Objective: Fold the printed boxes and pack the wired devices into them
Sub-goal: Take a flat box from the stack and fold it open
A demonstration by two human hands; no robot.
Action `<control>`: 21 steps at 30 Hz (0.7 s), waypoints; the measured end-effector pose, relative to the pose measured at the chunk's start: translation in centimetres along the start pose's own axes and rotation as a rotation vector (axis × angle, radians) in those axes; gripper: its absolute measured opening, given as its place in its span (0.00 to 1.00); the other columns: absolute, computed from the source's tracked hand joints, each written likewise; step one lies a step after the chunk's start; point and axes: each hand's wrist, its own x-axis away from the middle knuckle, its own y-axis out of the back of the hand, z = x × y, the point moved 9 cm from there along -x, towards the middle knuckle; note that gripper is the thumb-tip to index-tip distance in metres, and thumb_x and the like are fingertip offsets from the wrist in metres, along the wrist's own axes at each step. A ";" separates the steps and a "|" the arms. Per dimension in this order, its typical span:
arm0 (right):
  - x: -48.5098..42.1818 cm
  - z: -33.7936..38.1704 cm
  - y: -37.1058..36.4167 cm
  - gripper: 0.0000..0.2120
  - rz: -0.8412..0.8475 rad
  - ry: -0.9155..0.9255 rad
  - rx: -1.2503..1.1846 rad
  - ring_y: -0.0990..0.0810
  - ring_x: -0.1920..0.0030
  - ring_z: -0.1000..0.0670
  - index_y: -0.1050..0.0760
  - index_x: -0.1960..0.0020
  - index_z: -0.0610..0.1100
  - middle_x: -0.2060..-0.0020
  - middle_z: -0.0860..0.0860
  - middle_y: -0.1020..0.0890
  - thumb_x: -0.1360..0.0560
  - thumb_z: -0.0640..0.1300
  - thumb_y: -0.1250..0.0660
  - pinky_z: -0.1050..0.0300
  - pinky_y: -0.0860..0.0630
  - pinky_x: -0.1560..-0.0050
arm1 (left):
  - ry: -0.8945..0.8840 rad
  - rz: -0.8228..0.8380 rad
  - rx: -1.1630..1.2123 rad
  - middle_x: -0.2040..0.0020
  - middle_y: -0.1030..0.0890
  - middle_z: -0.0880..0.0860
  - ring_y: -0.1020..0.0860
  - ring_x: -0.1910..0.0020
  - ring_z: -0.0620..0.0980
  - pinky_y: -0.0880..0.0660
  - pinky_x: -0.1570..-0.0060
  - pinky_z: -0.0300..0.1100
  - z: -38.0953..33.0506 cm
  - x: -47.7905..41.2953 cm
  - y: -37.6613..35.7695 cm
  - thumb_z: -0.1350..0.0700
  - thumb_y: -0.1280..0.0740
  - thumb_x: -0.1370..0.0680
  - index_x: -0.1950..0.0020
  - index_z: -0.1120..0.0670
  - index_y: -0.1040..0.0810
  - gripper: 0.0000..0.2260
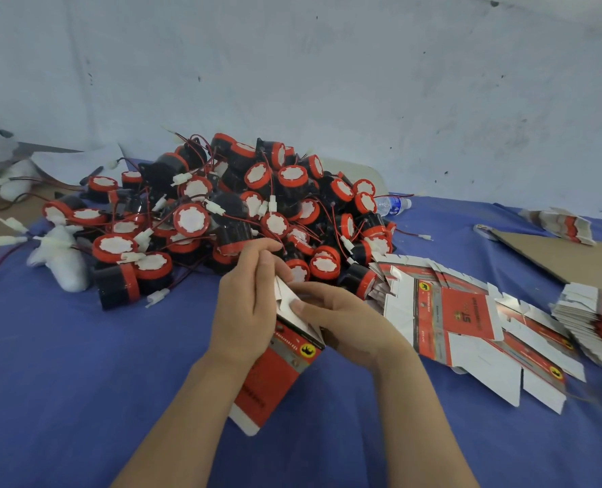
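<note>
A red printed box (274, 371) is held between both hands over the blue cloth, its white end flaps up. My left hand (246, 304) grips its left side and far end. My right hand (341, 315) presses a white flap at the box's top end with the thumb. Behind the hands lies a big pile of wired devices (222, 213), black with red rims, white faces and red-black wires with white plugs. Flat unfolded boxes (454, 318) lie spread to the right of my right hand.
A stack of flat boxes (595, 322) sits at the right edge, another bundle (563, 225) farther back. A brown cardboard sheet (560, 258) lies at the right. A water bottle (392, 205) rests behind the pile. White foam pieces (63, 262) lie at the left. A pale wall stands behind.
</note>
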 end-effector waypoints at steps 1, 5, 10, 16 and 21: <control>0.3 0.2 0.0 0.11 0.026 0.013 0.071 0.17 0.49 0.48 0.23 0.40 0.45 0.48 0.48 0.16 0.21 0.41 0.37 0.51 0.21 0.44 | -0.031 0.004 0.003 0.60 0.19 0.46 0.21 0.64 0.51 0.25 0.63 0.46 -0.4 0.0 0.0 0.46 0.49 0.18 0.47 0.38 0.30 0.10; 0.6 1.4 0.2 0.11 -0.014 0.075 0.219 0.18 0.46 0.50 0.22 0.40 0.46 0.47 0.50 0.16 0.21 0.43 0.36 0.54 0.21 0.44 | -0.084 -0.013 0.039 0.60 0.18 0.47 0.21 0.65 0.53 0.26 0.62 0.55 -1.5 -0.2 0.5 0.45 0.51 0.18 0.46 0.39 0.29 0.11; 0.9 2.6 -0.2 0.09 -0.044 0.141 0.324 0.18 0.46 0.47 0.22 0.42 0.45 0.47 0.46 0.17 0.21 0.42 0.36 0.49 0.22 0.43 | -0.097 -0.019 0.084 0.61 0.18 0.49 0.18 0.59 0.47 0.23 0.56 0.41 -1.8 -0.3 0.6 0.45 0.52 0.18 0.46 0.42 0.28 0.13; 0.9 3.0 -0.4 0.10 -0.074 0.170 0.378 0.19 0.46 0.44 0.23 0.40 0.41 0.46 0.43 0.18 0.21 0.40 0.36 0.45 0.23 0.42 | -0.097 -0.022 0.078 0.61 0.18 0.48 0.18 0.59 0.48 0.22 0.55 0.42 -1.8 -0.4 0.9 0.40 0.53 0.18 0.46 0.41 0.29 0.15; 0.9 2.8 -0.4 0.11 -0.051 0.156 0.352 0.19 0.46 0.45 0.24 0.40 0.41 0.45 0.44 0.18 0.21 0.40 0.36 0.48 0.22 0.42 | -0.075 -0.015 0.067 0.62 0.17 0.46 0.19 0.62 0.50 0.23 0.56 0.49 -1.9 -0.5 0.8 0.39 0.54 0.19 0.46 0.40 0.29 0.16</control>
